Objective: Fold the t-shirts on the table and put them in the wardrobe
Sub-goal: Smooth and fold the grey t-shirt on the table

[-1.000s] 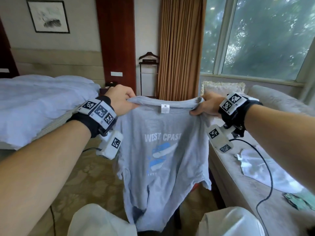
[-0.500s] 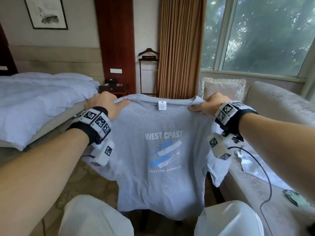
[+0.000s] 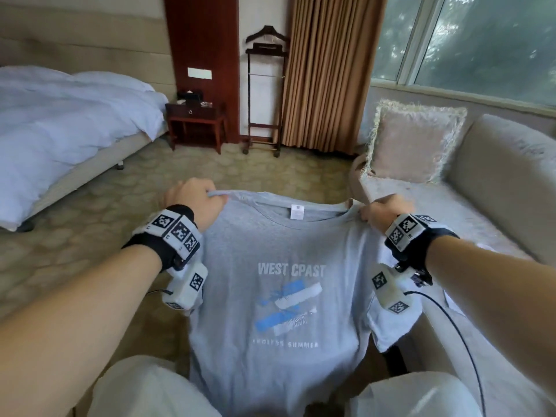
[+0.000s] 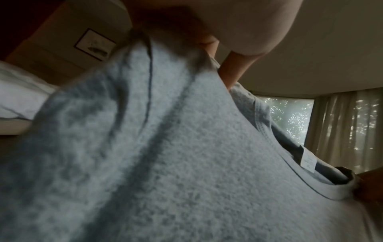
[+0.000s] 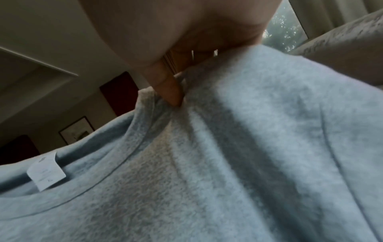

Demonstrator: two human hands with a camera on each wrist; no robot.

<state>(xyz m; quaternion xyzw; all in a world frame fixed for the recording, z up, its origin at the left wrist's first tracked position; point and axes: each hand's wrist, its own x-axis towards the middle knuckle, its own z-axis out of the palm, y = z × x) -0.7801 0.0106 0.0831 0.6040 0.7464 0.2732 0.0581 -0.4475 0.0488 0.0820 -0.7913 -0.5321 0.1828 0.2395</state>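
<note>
A grey t-shirt (image 3: 279,296) with a "WEST CPAST" print and blue stripes hangs spread in front of me, print side up, its hem falling between my knees. My left hand (image 3: 195,203) grips its left shoulder beside the collar. My right hand (image 3: 380,212) grips the right shoulder. A white label (image 3: 297,211) shows inside the collar. In the left wrist view the grey t-shirt (image 4: 165,155) fills the frame below my left hand (image 4: 209,44). The right wrist view shows my right hand (image 5: 172,88) pinching the grey t-shirt (image 5: 228,163) beside the collar.
A bed (image 3: 60,121) with white bedding stands at the left. A beige sofa (image 3: 496,188) with a fringed cushion (image 3: 412,139) runs along the right. Behind are a dark nightstand (image 3: 195,121), a wooden valet stand (image 3: 264,94) and brown curtains (image 3: 328,70). Patterned carpet (image 3: 120,206) lies ahead.
Both hands have come down and towards me with the t-shirt, which has spread out flatter. My view has tilted downward towards the floor.
</note>
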